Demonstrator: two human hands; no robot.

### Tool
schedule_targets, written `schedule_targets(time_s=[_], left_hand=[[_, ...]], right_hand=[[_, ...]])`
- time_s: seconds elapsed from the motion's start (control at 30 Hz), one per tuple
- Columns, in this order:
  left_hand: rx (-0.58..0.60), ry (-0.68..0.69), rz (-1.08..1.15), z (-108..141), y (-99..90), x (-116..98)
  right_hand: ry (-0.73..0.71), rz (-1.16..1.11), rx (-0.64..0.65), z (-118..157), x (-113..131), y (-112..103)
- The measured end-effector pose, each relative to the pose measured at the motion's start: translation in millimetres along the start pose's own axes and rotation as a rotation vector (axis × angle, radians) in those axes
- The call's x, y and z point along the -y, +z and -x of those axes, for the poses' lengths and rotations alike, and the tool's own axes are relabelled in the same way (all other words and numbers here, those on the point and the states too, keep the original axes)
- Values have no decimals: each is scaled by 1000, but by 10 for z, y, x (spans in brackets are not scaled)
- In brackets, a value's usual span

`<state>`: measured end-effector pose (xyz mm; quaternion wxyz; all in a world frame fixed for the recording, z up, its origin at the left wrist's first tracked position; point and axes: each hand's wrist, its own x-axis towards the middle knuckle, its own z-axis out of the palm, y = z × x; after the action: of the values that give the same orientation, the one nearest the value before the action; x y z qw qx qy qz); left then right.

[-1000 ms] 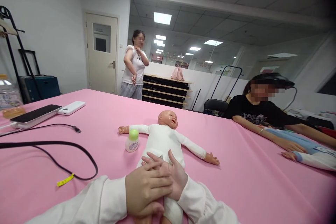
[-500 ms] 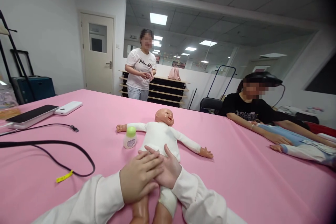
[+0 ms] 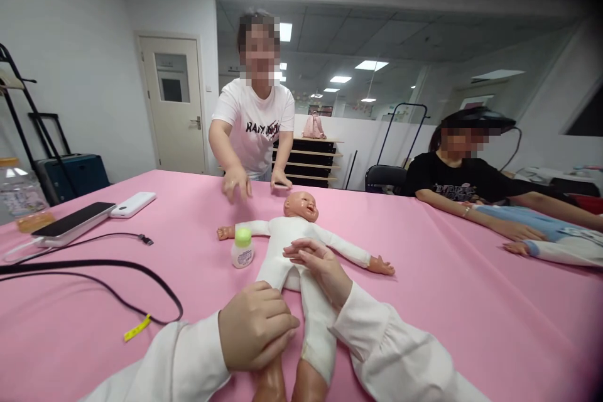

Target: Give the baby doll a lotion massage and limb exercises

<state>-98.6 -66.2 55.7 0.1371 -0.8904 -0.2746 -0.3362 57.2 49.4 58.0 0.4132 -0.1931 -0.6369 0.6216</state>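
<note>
While we are bending over the table [image 3: 447,333], our view runs down a baby doll [image 3: 287,257] in a white suit, which is lying face up with its head pointing away from us. Our left hand [image 3: 254,326] is curling around the doll's leg on the left of the view, its fingers [image 3: 273,320] closing over the leg just above a bare plastic shin. Our right hand [image 3: 318,270] is resting on the doll's middle with its fingers [image 3: 301,251] stretched out flat, open and gripping nothing.

A green-capped lotion bottle [image 3: 242,248] is standing just beside the doll's torso, below its outstretched arm. Farther left of the doll, a smartphone [image 3: 73,223] is lying on the table near a white power bank [image 3: 133,204], a black cable [image 3: 85,279] with a yellow tag [image 3: 137,328] is trailing across the pink cloth, and a clear plastic bottle [image 3: 19,191] is standing at the edge of the view.

Beyond the doll's head, a standing person [image 3: 252,132] is leaning over the table with both hands [image 3: 235,185] reaching down. To the right of the doll, a seated person [image 3: 456,179] in a black shirt is resting a hand [image 3: 521,232] beside a second doll [image 3: 560,251] in blue and white clothes.
</note>
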Motion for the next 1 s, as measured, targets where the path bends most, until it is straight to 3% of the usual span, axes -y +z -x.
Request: schedule_targets(time_s=[0.13,0.23,0.33,0.43,0.53,0.7,0.8,0.87,1.0], left_hand=[[62,55,32,-368,258,391],[83,61,69,-558,593,684],[75,-23,225,-574,872,871],[95,-136,364,-506,984,926],[123,-194,409,-475,976,903],[25,-388,356,-498,979,874],[-64,-522,218,-498,1001,876],[-101,-519,125,-490,1004,874],[-127,-293,105,-464,1007,863]], right_hand=[[-248,658,176,-476,43,-195],[-415,957,188,-838,-193,-373],[-387,1126,205,-1017,-494,-510],[-324,1144,182,-1027,-636,-563],[-327,1147,126,-1009,-627,-580],[-305,1100,-227,-1043,-629,-694],[-350,1031,-349,-1029,-645,-744],[-418,1006,-309,-997,-629,-734],[-497,963,17,-945,-568,-673]])
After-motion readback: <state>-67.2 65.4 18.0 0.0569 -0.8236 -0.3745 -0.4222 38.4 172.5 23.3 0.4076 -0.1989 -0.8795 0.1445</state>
